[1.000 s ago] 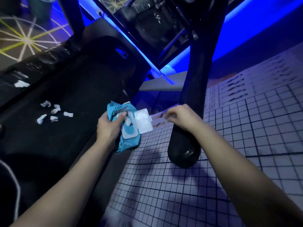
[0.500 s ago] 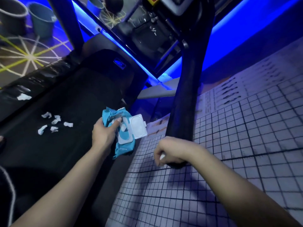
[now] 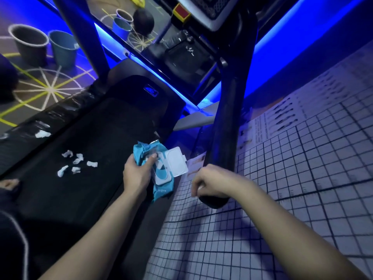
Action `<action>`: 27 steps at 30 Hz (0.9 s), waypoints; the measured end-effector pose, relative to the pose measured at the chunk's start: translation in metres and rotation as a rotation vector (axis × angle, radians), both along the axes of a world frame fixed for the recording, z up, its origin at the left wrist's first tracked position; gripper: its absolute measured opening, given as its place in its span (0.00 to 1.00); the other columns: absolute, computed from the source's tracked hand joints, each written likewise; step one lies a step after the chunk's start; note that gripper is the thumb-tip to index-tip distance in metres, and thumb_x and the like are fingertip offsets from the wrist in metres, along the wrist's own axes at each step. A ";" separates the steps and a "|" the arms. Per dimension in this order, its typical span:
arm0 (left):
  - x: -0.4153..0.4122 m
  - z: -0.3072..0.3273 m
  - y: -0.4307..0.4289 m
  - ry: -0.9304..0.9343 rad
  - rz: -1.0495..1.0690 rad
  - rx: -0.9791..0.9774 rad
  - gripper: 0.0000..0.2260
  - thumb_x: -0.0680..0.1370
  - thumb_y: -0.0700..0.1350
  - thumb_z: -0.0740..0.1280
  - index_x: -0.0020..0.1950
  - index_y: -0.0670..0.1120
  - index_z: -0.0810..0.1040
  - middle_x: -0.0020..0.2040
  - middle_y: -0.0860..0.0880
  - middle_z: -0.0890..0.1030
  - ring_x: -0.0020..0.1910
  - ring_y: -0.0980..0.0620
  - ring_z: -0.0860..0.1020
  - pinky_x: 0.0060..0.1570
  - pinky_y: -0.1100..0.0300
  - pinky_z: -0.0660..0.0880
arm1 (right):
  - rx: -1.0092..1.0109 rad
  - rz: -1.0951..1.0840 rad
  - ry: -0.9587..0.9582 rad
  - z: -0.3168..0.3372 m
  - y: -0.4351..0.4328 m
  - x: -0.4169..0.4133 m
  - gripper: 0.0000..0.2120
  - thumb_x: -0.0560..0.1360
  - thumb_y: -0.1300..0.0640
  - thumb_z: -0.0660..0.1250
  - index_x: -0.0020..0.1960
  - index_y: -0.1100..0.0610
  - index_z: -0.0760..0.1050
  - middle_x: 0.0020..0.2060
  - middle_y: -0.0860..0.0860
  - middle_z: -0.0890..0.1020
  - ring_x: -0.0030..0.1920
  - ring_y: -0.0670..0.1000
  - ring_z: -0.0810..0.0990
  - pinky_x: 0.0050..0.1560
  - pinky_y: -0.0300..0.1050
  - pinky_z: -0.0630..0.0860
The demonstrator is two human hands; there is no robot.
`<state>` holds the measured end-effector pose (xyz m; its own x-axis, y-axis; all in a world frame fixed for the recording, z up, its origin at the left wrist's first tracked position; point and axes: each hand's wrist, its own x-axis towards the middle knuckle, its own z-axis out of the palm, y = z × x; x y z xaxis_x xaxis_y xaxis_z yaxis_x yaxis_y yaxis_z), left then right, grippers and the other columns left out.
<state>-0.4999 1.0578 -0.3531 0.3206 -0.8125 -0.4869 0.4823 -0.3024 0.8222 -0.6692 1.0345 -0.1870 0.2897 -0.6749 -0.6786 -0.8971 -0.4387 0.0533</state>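
My left hand (image 3: pixel 138 174) grips a teal pack of wet wipes (image 3: pixel 161 174) whose white flip lid (image 3: pixel 177 164) stands open to the right; my thumb lies on the pack's top by the opening. My right hand (image 3: pixel 212 183) is curled at the rounded end of a black treadmill handrail (image 3: pixel 224 138), and a bit of white, seemingly a wipe, shows between its fingers. Several crumpled white paper bits (image 3: pixel 75 164) lie on the black treadmill belt (image 3: pixel 90 142) to the left.
A gridded white tiled surface (image 3: pixel 282 188) fills the right side. Grey and blue buckets (image 3: pixel 46 45) stand on the patterned floor at top left. The treadmill console (image 3: pixel 203 11) hangs above. Blue light strips run along the back.
My right hand came down from beside the pack's lid to the handrail's lower end with something white in its fingers. The left hand keeps hold of the pack. The view tilted up.
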 end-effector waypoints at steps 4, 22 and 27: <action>-0.004 0.013 -0.015 0.056 -0.014 -0.040 0.11 0.80 0.45 0.76 0.60 0.44 0.82 0.50 0.49 0.87 0.49 0.50 0.86 0.45 0.59 0.83 | 0.032 -0.088 -0.206 0.006 -0.018 -0.004 0.09 0.70 0.56 0.77 0.49 0.48 0.86 0.44 0.39 0.85 0.45 0.35 0.79 0.48 0.28 0.71; 0.040 -0.010 -0.137 0.367 -0.029 -0.012 0.14 0.81 0.42 0.75 0.66 0.43 0.81 0.56 0.46 0.88 0.51 0.49 0.88 0.50 0.54 0.86 | -0.683 -0.380 -0.138 -0.005 -0.153 -0.038 0.07 0.74 0.52 0.75 0.46 0.55 0.85 0.46 0.52 0.81 0.49 0.54 0.79 0.52 0.48 0.75; 0.031 -0.014 -0.127 0.394 -0.058 0.016 0.12 0.81 0.41 0.75 0.64 0.43 0.82 0.54 0.45 0.88 0.52 0.45 0.88 0.52 0.49 0.86 | -0.674 -0.197 -0.053 -0.006 -0.115 -0.039 0.07 0.76 0.52 0.74 0.48 0.55 0.84 0.47 0.52 0.82 0.50 0.57 0.78 0.53 0.52 0.75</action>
